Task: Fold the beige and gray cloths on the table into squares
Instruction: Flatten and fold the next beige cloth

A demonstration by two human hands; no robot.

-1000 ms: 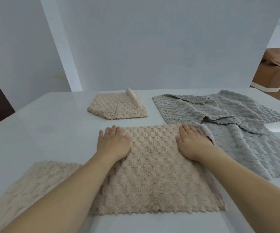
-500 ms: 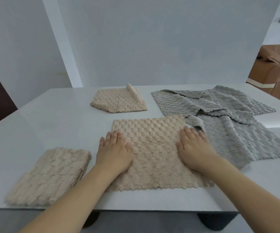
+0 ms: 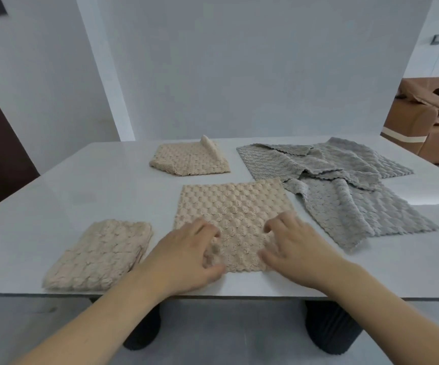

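White table point(image 3: 55, 206), beige cloths point(image 3: 232, 206), gray cloths point(image 3: 344, 191)

Two bare forearms, entering from the lower edge. No sleeves, rings, bracelets or watch visible on either. Left hand point(image 3: 186, 255) and right hand point(image 3: 298, 250) gloveless, fingers point(image 3: 275, 222) slightly motion-blurred. Short, unpainted nails where visible. Nothing else of the body in view.

Folded cloth point(image 3: 99, 256) left, flat cloth point(image 3: 232, 214) centre, small cloth point(image 3: 189, 160) behind, cloth heap point(image 3: 344, 188) right
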